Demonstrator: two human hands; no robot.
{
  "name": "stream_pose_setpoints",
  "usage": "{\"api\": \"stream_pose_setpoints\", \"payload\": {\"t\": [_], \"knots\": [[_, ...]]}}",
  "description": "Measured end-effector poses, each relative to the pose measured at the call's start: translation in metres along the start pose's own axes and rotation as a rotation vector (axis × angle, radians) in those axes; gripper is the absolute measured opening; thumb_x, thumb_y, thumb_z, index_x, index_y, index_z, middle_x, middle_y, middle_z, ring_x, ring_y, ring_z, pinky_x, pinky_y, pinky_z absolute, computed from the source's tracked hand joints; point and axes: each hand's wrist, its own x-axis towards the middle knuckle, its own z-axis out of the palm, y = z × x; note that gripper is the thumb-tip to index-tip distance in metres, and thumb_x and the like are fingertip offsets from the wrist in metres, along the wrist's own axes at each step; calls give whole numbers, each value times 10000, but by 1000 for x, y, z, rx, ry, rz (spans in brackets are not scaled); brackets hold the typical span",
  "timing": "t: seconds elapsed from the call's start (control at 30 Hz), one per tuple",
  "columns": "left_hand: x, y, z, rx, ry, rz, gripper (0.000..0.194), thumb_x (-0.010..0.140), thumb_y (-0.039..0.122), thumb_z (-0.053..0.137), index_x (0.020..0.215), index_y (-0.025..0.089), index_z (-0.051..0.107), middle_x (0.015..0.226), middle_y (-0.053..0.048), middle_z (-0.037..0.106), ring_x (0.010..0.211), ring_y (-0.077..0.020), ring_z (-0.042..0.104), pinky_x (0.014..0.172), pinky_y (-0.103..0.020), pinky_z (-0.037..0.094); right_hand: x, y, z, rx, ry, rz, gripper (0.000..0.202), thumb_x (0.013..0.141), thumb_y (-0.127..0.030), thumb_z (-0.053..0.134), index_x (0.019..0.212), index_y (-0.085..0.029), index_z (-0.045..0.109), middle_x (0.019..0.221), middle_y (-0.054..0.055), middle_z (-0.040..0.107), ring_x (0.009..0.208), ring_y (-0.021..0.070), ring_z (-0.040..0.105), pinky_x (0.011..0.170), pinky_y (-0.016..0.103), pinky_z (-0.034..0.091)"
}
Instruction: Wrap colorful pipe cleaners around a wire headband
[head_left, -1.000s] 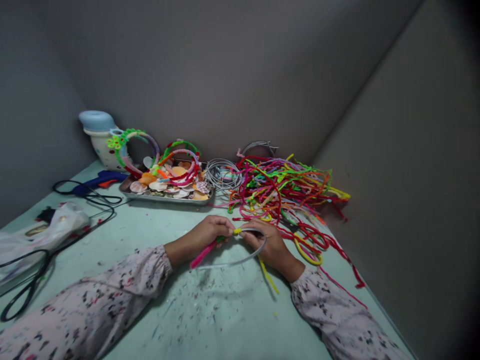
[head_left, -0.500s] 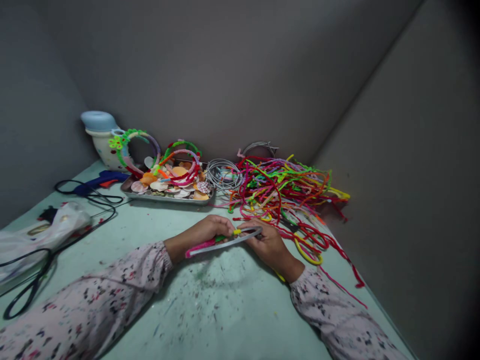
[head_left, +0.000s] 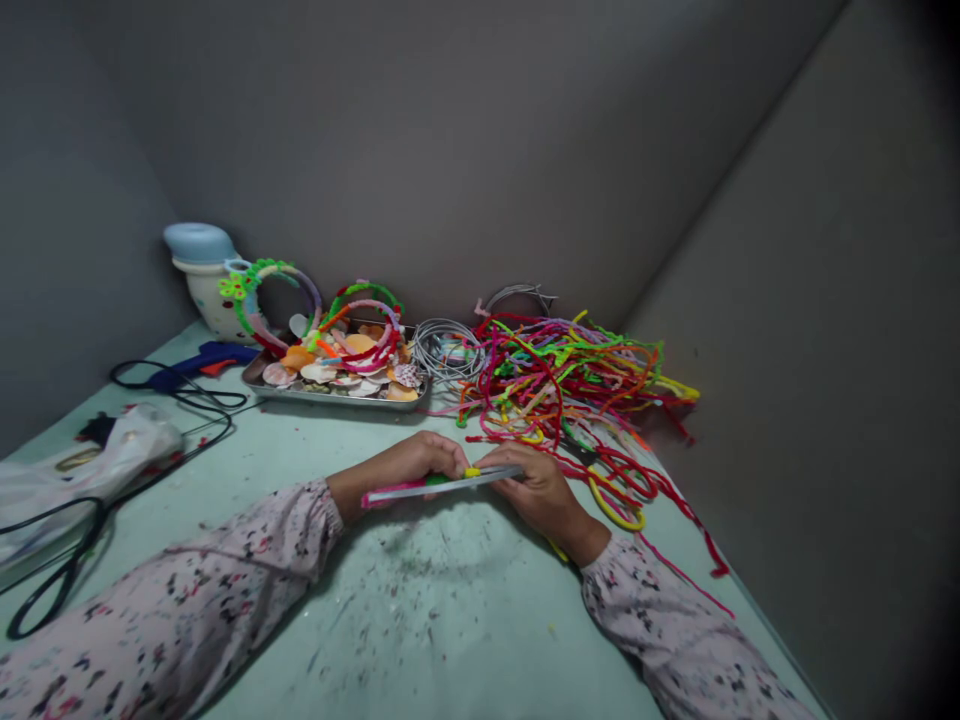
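Between my hands is a grey wire hoop [head_left: 450, 486], seen nearly edge-on and partly wrapped in fuzzy pipe cleaner. Pink covers its left end, with green and a short yellow band after it. My left hand [head_left: 431, 458] is closed around the wrapped part, fingertips beside the yellow. My right hand [head_left: 534, 485] pinches the bare wire near the yellow band. From under the right wrist pokes the end of a yellow pipe cleaner [head_left: 559, 550]; its middle is hidden by the hand.
A metal tray [head_left: 337, 400] of seashells stands at the back with wrapped hoops [head_left: 319, 295] on it. Right of it lie coiled wire [head_left: 448, 350] and a heap of pipe cleaners [head_left: 577, 370]. A blue glue gun [head_left: 199, 362], its cord, a plastic bag [head_left: 135, 445] and a lidded bottle [head_left: 214, 295] are left.
The hoop has tilted to a flatter, more edge-on view, its pink end shifting slightly left and up. Both hands keep nearly the same place and grip.
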Motion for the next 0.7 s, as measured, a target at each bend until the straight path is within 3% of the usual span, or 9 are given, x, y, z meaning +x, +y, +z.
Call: {"api": "stream_pose_setpoints", "payload": {"t": [0.23, 0.4, 0.47, 0.57, 0.63, 0.7], "knots": [[4, -8, -8, 20, -93, -9, 85, 595, 186, 569, 632, 144, 633, 470, 29, 511, 383, -70, 386, 391, -202, 270, 0, 1, -1, -13, -25, -41, 138, 849, -273, 605, 901, -220, 722, 821, 56, 705, 760, 168, 643, 706, 294, 506], [10, -21, -5, -105, 17, 92, 112, 650, 223, 586, 716, 136, 613, 488, 45, 490, 402, -63, 379, 408, -194, 271, 3, 4, -3, -71, 24, -16, 156, 823, -276, 639, 953, -226, 711, 883, 62, 708, 827, 183, 648, 763, 318, 510], [9, -23, -2, -109, 93, 136, 107, 673, 217, 578, 738, 136, 601, 500, 51, 474, 417, -61, 375, 416, -192, 261, 5, 4, -5, -136, 88, -14, 211, 795, -279, 671, 999, -231, 699, 961, 69, 695, 919, 200, 629, 832, 345, 493], [6, -23, 3, -97, 237, 214, 90, 708, 221, 572, 751, 142, 574, 516, 59, 452, 444, -60, 372, 433, -189, 245, 8, 2, -10, -231, 303, -6, 213, 801, -252, 660, 1010, -217, 682, 1009, 79, 659, 982, 206, 591, 889, 361, 459], [4, -22, 5, -63, 312, 254, 103, 726, 236, 576, 773, 144, 569, 527, 62, 442, 458, -60, 364, 444, -190, 243, 7, 0, -13, -258, 460, 16, 131, 821, -249, 630, 929, -195, 679, 950, 75, 643, 946, 201, 585, 883, 359, 448], [3, -22, 6, -9, 351, 279, 130, 741, 259, 580, 803, 145, 571, 540, 63, 439, 469, -65, 358, 453, -196, 249, 6, 1, -13, -205, 493, 71, 127, 849, -278, 587, 819, -181, 663, 865, 62, 631, 876, 191, 587, 837, 343, 454]]}}
